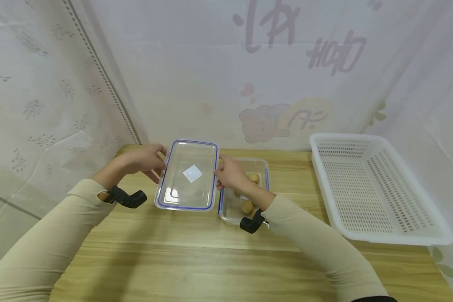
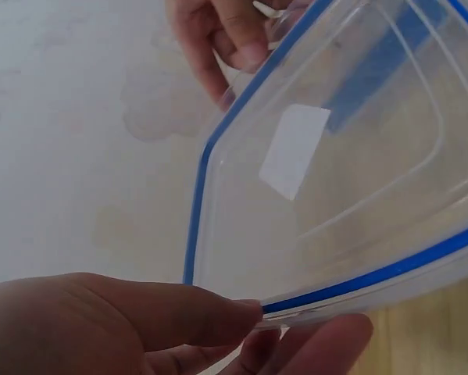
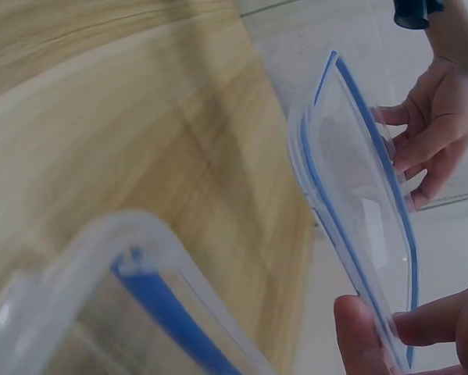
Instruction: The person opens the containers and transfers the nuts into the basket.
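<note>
A clear plastic container lid [image 1: 185,191] with a blue seal and a white square sticker is held up over the table between both hands. My left hand [image 1: 145,161] pinches its left edge, thumb on one face and fingers on the other, as the left wrist view shows. My right hand [image 1: 230,173] pinches the opposite edge; thumb and finger meet across the lid [image 3: 366,234] in the right wrist view. Under the right forearm stands a clear food container [image 1: 232,214] without a lid on it. Round tan items [image 1: 247,206] lie inside, partly hidden by the arm; their kind is unclear.
A large white perforated plastic basket [image 1: 362,197] stands at the right of the wooden table [image 1: 196,268]. Patterned cloth [image 1: 211,75] hangs behind the table and along its sides. A black wrist camera [image 1: 130,198] juts out below the left wrist.
</note>
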{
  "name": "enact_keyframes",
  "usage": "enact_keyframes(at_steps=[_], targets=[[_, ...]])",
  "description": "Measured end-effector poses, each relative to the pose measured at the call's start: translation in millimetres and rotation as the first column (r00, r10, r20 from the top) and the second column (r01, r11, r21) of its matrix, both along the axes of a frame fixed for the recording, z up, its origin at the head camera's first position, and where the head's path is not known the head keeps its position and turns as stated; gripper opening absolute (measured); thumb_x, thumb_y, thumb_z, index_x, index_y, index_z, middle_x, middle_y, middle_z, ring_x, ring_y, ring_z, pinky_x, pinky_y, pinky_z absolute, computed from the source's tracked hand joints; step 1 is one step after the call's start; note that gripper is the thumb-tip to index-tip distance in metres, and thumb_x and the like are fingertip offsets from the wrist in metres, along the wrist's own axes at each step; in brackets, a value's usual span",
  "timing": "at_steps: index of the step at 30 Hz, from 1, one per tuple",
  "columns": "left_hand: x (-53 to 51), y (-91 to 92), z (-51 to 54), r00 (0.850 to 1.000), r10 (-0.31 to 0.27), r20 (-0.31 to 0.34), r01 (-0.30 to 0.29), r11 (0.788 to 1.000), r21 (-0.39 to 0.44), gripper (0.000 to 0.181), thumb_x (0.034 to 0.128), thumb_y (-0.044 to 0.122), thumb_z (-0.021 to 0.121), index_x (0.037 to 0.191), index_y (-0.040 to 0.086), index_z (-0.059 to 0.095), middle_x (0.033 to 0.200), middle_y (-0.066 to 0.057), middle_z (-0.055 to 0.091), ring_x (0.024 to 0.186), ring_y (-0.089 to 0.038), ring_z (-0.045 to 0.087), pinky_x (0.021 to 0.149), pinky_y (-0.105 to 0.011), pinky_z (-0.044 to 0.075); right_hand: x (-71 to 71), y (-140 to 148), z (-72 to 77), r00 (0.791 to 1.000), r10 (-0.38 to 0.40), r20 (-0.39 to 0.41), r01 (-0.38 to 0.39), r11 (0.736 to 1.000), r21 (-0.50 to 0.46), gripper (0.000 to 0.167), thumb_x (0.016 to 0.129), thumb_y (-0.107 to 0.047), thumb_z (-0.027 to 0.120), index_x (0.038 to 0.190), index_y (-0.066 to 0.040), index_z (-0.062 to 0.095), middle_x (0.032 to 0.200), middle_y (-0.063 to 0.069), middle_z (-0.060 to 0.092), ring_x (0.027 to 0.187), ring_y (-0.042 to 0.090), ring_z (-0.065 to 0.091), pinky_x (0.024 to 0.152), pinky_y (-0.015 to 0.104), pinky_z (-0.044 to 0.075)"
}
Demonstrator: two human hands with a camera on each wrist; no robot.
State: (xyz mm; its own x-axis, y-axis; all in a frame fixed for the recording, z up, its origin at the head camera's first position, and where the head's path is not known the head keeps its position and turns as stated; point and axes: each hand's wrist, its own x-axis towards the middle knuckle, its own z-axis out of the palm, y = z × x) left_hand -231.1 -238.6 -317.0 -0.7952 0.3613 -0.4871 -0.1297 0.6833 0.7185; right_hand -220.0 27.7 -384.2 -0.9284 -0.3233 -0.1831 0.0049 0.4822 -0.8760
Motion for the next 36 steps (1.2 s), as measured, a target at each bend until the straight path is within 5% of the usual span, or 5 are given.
enact_keyframes(at_steps=[6, 15, 21, 28, 36], targets=[[-2.7, -19.4, -20.0, 0.998, -0.007, 0.069, 0.006, 1.000, 0.013, 0.044, 0.0987, -0.003, 0.052, 0.135, -0.015, 0.030, 0.106, -0.025, 0.067, 0.090, -0.030, 0.072, 0.079, -0.047, 0.064, -1.3, -27.4, -17.5, 0.999, -0.026, 0.048, 0.023, 0.998, 0.063, 0.059, 0.098, 0.007, 0.057, 0.153, 0.003, 0.036, 0.066, 0.012, 0.063, 0.041, 0.011, 0.056, 0.055, 0.034, 0.064], [-3.1, -45.7, -51.9, 0.991, 0.012, 0.131, -0.013, 1.000, 0.008, 0.046, 0.0962, -0.004, 0.051, 0.135, -0.012, 0.028, 0.104, -0.023, 0.066, 0.093, -0.029, 0.070, 0.081, -0.047, 0.064, 6.5, -57.1, -32.8, 0.998, -0.041, 0.045, 0.033, 0.985, 0.169, 0.055, 0.088, 0.018, 0.054, 0.141, 0.005, 0.048, 0.120, 0.027, 0.065, 0.053, 0.022, 0.068, 0.058, 0.035, 0.064], [-1.6, -51.3, -69.8, 0.986, 0.037, 0.162, -0.033, 0.999, -0.024, 0.052, 0.0956, -0.004, 0.054, 0.139, -0.012, 0.027, 0.103, -0.023, 0.066, 0.091, -0.027, 0.070, 0.080, -0.044, 0.064, 7.1, -69.5, -45.1, 0.999, -0.022, 0.025, 0.014, 0.958, 0.287, 0.041, 0.086, 0.015, 0.057, 0.127, 0.007, 0.052, 0.096, 0.022, 0.069, 0.054, 0.024, 0.069, 0.036, 0.022, 0.050], [-0.1, -54.0, -86.8, 0.982, 0.024, 0.190, -0.020, 0.999, -0.025, 0.054, 0.0949, -0.004, 0.053, 0.139, -0.014, 0.023, 0.098, -0.027, 0.068, 0.083, -0.027, 0.071, 0.074, -0.042, 0.065, 8.2, -75.0, -55.3, 1.000, -0.022, 0.019, 0.014, 0.933, 0.360, 0.012, 0.085, 0.013, 0.058, 0.093, 0.006, 0.064, 0.061, 0.010, 0.065, 0.048, 0.020, 0.064, 0.033, 0.019, 0.040], [1.8, -52.2, -102.1, 0.979, 0.052, 0.199, -0.045, 0.998, -0.040, 0.054, 0.0936, -0.006, 0.055, 0.137, -0.013, 0.024, 0.088, -0.024, 0.068, 0.070, -0.025, 0.071, 0.066, -0.037, 0.065, 10.5, -77.0, -66.2, 1.000, -0.014, 0.018, 0.006, 0.921, 0.389, 0.020, 0.085, 0.012, 0.059, 0.104, 0.009, 0.063, 0.075, 0.015, 0.067, 0.050, 0.020, 0.062, 0.035, 0.020, 0.044]])
